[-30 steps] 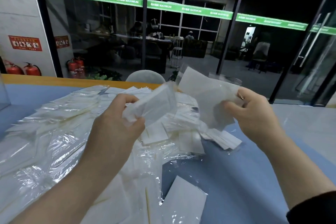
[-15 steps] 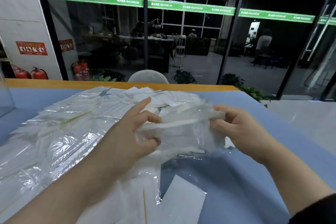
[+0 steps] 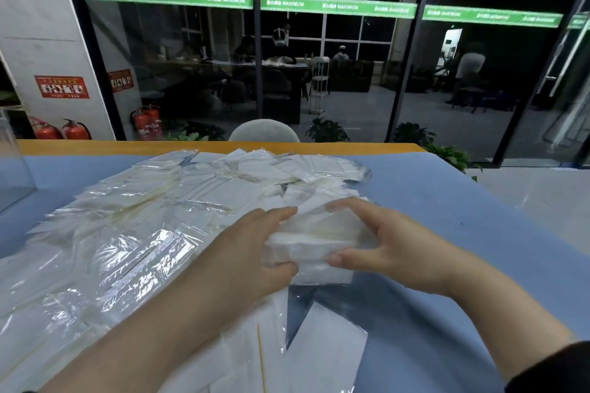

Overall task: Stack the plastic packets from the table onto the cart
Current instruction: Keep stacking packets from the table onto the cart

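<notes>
Packets (image 3: pixel 313 241) in a small bundle, left hand (image 3: pixel 255 249) and right hand (image 3: pixel 389 242) gripping its ends, above blue table (image 3: pixel 463 201)

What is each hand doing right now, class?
Left hand: grips the left end of a small stack of plastic packets.
Right hand: grips the stack's right end.

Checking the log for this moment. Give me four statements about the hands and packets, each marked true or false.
1. Both hands grip one bundle of packets. True: the left hand and right hand hold its two ends.
2. The table has a red cover. False: it is blue.
3. A cart stands beside the table. False: no cart is in view.
4. Loose packets lie spread left of the hands. True.
</notes>
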`<action>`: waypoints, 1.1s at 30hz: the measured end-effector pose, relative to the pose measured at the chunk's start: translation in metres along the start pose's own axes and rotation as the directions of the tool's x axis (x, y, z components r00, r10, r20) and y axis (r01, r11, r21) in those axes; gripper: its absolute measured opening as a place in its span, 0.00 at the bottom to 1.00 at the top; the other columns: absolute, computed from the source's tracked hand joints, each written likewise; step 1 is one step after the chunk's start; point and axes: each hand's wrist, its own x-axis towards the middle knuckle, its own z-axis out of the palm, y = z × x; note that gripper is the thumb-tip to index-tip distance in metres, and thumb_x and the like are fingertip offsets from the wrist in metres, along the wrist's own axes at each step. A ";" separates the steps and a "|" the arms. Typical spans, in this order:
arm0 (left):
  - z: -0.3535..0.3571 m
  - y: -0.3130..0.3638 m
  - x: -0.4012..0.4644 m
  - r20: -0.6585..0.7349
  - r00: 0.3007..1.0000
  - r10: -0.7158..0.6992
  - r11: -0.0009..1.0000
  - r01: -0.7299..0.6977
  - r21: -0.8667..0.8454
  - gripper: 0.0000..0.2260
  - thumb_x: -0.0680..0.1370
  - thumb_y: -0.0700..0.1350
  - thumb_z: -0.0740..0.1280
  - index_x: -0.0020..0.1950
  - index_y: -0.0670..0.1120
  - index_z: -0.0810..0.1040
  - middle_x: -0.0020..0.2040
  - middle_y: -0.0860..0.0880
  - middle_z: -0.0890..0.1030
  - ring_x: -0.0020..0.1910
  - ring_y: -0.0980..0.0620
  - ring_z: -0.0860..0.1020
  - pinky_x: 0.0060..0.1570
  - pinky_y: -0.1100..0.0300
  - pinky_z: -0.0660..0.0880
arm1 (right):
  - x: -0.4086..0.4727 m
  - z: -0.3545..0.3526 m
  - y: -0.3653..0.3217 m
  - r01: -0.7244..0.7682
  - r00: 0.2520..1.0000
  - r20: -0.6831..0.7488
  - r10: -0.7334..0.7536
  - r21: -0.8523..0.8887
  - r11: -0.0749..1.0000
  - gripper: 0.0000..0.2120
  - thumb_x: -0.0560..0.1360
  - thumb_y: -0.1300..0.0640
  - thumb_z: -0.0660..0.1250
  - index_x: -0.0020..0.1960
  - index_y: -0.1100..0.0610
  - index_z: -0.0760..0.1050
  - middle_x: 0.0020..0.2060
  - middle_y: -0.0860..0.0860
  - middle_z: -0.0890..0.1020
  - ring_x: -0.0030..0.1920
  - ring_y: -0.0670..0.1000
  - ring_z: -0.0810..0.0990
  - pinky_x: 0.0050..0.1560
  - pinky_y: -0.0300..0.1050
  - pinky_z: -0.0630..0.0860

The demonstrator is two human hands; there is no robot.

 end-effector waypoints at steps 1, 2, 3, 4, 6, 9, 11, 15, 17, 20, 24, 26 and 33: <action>0.001 -0.002 0.002 -0.015 1.000 0.020 0.998 -0.019 0.061 0.25 0.73 0.55 0.73 0.68 0.68 0.70 0.59 0.65 0.70 0.60 0.64 0.69 0.58 0.73 0.65 | 0.001 0.003 -0.002 0.002 1.000 -0.005 -0.003 -0.049 0.999 0.20 0.74 0.45 0.75 0.62 0.36 0.72 0.53 0.31 0.79 0.55 0.35 0.77 0.54 0.31 0.73; 0.001 -0.003 0.003 -0.037 0.999 0.035 0.990 -0.030 0.136 0.25 0.71 0.60 0.70 0.67 0.65 0.73 0.59 0.64 0.68 0.62 0.62 0.66 0.62 0.68 0.64 | 0.003 0.007 -0.003 0.004 1.000 -0.022 -0.006 -0.100 0.995 0.19 0.74 0.46 0.75 0.61 0.37 0.73 0.52 0.32 0.80 0.54 0.35 0.77 0.54 0.32 0.74; 0.000 -0.001 0.004 -0.057 0.998 0.037 0.977 -0.024 0.210 0.26 0.68 0.62 0.66 0.66 0.63 0.74 0.61 0.63 0.66 0.62 0.62 0.63 0.64 0.65 0.61 | 0.004 0.009 -0.004 -0.002 0.999 -0.045 -0.005 -0.144 0.990 0.18 0.73 0.45 0.75 0.60 0.38 0.73 0.51 0.33 0.80 0.52 0.36 0.78 0.53 0.35 0.75; -0.001 0.000 0.004 -0.070 0.997 0.036 0.965 -0.017 0.262 0.27 0.66 0.63 0.64 0.65 0.62 0.75 0.63 0.63 0.66 0.61 0.63 0.60 0.63 0.65 0.58 | 0.005 0.010 -0.004 -0.021 0.998 -0.065 0.010 -0.169 0.985 0.18 0.73 0.44 0.75 0.59 0.38 0.72 0.50 0.33 0.80 0.51 0.36 0.78 0.53 0.37 0.76; -0.003 0.002 0.003 -0.042 0.999 0.024 0.968 -0.013 0.251 0.23 0.68 0.64 0.64 0.62 0.60 0.75 0.60 0.63 0.70 0.56 0.65 0.61 0.59 0.68 0.59 | 0.006 0.012 -0.003 -0.043 0.996 -0.089 0.027 -0.176 0.984 0.16 0.72 0.43 0.75 0.57 0.38 0.73 0.47 0.33 0.80 0.49 0.37 0.77 0.51 0.38 0.76; -0.006 0.005 0.000 -0.059 0.998 0.023 0.997 -0.019 0.076 0.12 0.75 0.56 0.72 0.55 0.63 0.74 0.49 0.59 0.79 0.47 0.58 0.75 0.50 0.62 0.74 | 0.005 0.011 -0.004 -0.016 0.993 -0.116 0.001 -0.120 0.993 0.11 0.73 0.47 0.75 0.52 0.43 0.75 0.44 0.37 0.81 0.45 0.41 0.79 0.52 0.45 0.78; -0.006 0.009 -0.003 -0.099 0.994 0.052 0.998 -0.054 -0.016 0.14 0.75 0.51 0.74 0.54 0.66 0.72 0.47 0.58 0.80 0.41 0.59 0.77 0.42 0.63 0.75 | -0.002 0.006 -0.008 -0.001 0.991 -0.134 -0.012 -0.095 0.996 0.10 0.74 0.47 0.75 0.52 0.44 0.76 0.45 0.39 0.82 0.46 0.43 0.80 0.53 0.50 0.79; -0.005 0.027 -0.013 -0.133 0.986 0.097 0.979 -0.119 -0.167 0.22 0.74 0.50 0.76 0.59 0.72 0.72 0.52 0.63 0.78 0.49 0.66 0.75 0.46 0.75 0.69 | -0.035 -0.011 -0.019 -0.017 0.988 -0.153 -0.004 -0.136 0.991 0.11 0.75 0.45 0.73 0.54 0.41 0.75 0.45 0.41 0.83 0.45 0.47 0.80 0.52 0.53 0.80; -0.003 0.042 -0.016 -0.068 0.991 0.112 0.965 -0.125 -0.230 0.22 0.75 0.52 0.74 0.61 0.74 0.71 0.54 0.67 0.77 0.55 0.66 0.75 0.51 0.74 0.70 | -0.060 -0.023 -0.022 -0.052 0.986 -0.164 0.022 -0.186 0.981 0.09 0.75 0.43 0.72 0.51 0.39 0.73 0.43 0.39 0.81 0.41 0.44 0.78 0.46 0.46 0.79; 0.009 0.076 -0.017 0.057 0.990 0.133 0.950 -0.111 -0.291 0.13 0.78 0.57 0.69 0.61 0.70 0.74 0.55 0.66 0.78 0.56 0.65 0.76 0.56 0.68 0.72 | -0.096 -0.047 -0.023 -0.177 0.976 -0.178 0.129 -0.294 0.939 0.11 0.75 0.40 0.71 0.52 0.38 0.70 0.42 0.37 0.79 0.40 0.41 0.76 0.41 0.39 0.74; 0.053 0.127 -0.024 0.049 0.997 -0.060 0.851 0.077 -0.519 0.16 0.79 0.64 0.63 0.52 0.54 0.82 0.47 0.54 0.83 0.43 0.57 0.79 0.44 0.63 0.73 | -0.121 -0.054 -0.011 -0.280 0.960 -0.131 0.248 -0.397 0.874 0.14 0.74 0.40 0.72 0.53 0.42 0.71 0.42 0.41 0.79 0.41 0.42 0.77 0.45 0.44 0.78; 0.081 0.141 -0.026 0.002 0.984 -0.177 0.829 0.150 -0.539 0.20 0.78 0.66 0.63 0.43 0.50 0.81 0.37 0.58 0.81 0.38 0.58 0.77 0.39 0.63 0.70 | -0.126 -0.044 -0.001 -0.295 0.955 -0.103 0.279 -0.448 0.844 0.17 0.73 0.39 0.72 0.57 0.42 0.71 0.44 0.42 0.79 0.44 0.47 0.78 0.44 0.44 0.76; 0.121 0.133 -0.020 -0.266 0.939 -0.220 0.880 0.073 -0.469 0.15 0.76 0.57 0.72 0.37 0.48 0.81 0.33 0.55 0.81 0.36 0.55 0.77 0.38 0.58 0.71 | -0.138 -0.030 0.007 -0.295 0.950 -0.245 0.194 -0.494 0.818 0.33 0.67 0.30 0.72 0.67 0.39 0.67 0.55 0.38 0.77 0.53 0.47 0.77 0.49 0.48 0.75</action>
